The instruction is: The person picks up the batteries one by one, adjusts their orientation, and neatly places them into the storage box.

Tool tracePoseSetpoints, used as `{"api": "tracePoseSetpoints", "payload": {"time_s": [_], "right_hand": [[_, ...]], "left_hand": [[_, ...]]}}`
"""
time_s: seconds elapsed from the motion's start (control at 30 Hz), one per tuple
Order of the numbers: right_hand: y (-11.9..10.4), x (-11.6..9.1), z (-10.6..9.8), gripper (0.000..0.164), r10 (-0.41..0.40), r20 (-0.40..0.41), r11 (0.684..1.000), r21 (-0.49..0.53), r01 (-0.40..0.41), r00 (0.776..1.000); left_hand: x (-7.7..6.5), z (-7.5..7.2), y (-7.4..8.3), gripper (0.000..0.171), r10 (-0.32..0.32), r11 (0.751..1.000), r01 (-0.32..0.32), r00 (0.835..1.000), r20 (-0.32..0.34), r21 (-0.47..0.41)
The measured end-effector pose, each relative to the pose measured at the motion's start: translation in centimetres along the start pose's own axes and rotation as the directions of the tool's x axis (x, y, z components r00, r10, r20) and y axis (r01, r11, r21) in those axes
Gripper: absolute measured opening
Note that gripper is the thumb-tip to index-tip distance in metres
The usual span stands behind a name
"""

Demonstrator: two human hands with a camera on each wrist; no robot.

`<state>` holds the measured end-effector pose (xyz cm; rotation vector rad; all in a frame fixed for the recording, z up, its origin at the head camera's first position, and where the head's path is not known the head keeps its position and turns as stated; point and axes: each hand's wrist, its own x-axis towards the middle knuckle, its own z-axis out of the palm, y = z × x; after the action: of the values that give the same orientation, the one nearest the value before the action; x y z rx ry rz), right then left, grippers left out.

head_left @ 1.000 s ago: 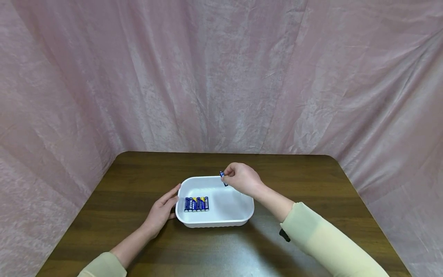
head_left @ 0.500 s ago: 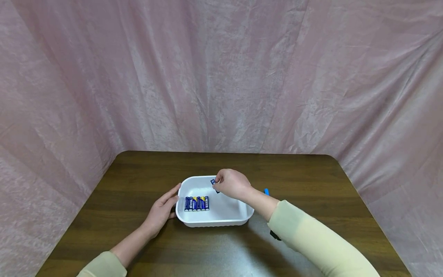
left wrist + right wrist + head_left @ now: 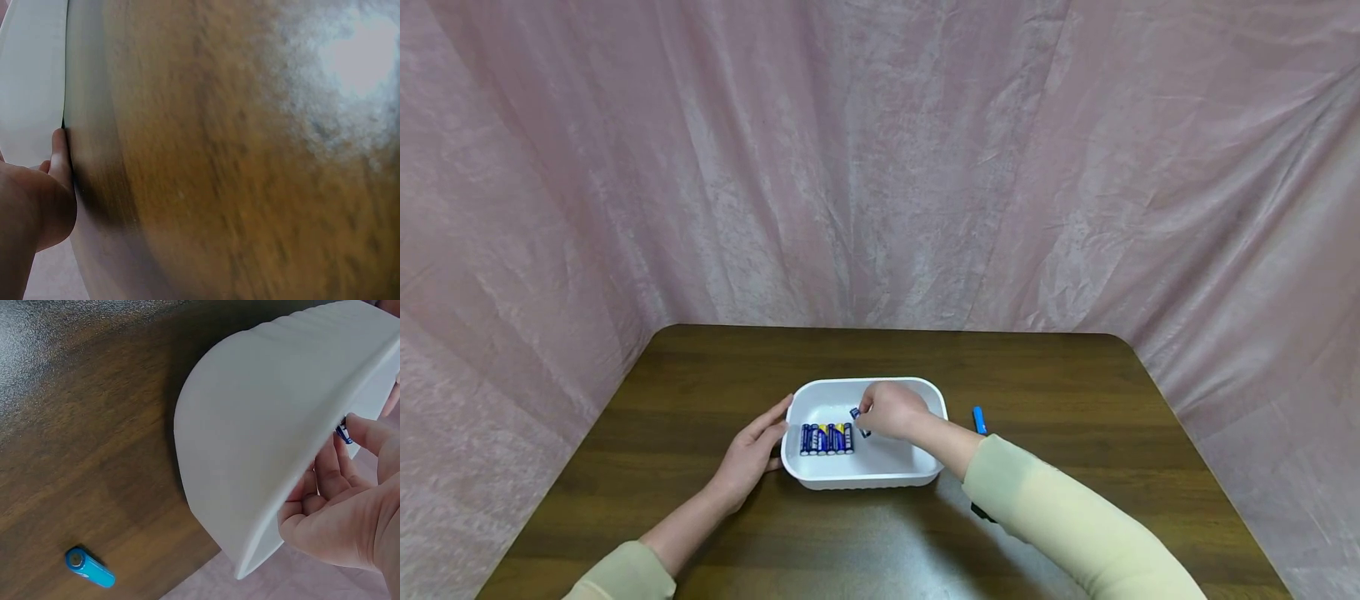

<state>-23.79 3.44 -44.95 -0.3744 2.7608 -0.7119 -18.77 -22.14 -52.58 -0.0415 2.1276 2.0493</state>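
Note:
A white plastic tub (image 3: pixel 872 481) stands on the brown wooden table. Inside, at its left, several blue battery cells (image 3: pixel 827 439) lie side by side in a row, two with yellow parts. My right hand (image 3: pixel 891 410) reaches into the tub and pinches a dark blue battery (image 3: pixel 343 432) between thumb and fingers, tilted, just right of the row. In the right wrist view the tub wall hides part of that hand. My left hand (image 3: pixel 747 458) rests against the tub's left end with fairly straight fingers; the left wrist view shows its fingers (image 3: pixel 60 153) along the tub's side.
A light blue battery (image 3: pixel 90 569) lies on the table to the right of the tub, near my right forearm. Wood-grain tabletop (image 3: pixel 737 358) surrounds the tub. A pink curtain (image 3: pixel 880 167) hangs behind the table.
My right hand has moved left and down into the tub with the battery, toward the row. The light blue battery has come into view beside the forearm. My left hand stays put.

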Motion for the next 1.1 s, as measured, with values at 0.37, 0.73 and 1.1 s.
{"api": "tracePoseSetpoints", "payload": {"time_s": [0.37,0.73,1.1], "right_hand": [[0.0,0.3,0.8,0.014,0.061,0.070,0.992,0.102,-0.068,0.996],[0.3,0.7,1.6,0.021,0.129,0.105,0.984,0.108,-0.140,0.986],[-0.4,0.2,1.8,0.022,0.137,0.113,0.982,0.111,-0.149,0.984]], "left_hand": [[0.0,0.0,0.0,0.049,0.002,1.000,-0.002,1.000,0.001,0.007],[0.0,0.0,0.1,0.049,-0.004,1.000,0.004,1.000,0.001,0.004],[0.0,-0.1,0.0,0.050,-0.006,1.000,0.006,1.000,0.002,0.028]]}}
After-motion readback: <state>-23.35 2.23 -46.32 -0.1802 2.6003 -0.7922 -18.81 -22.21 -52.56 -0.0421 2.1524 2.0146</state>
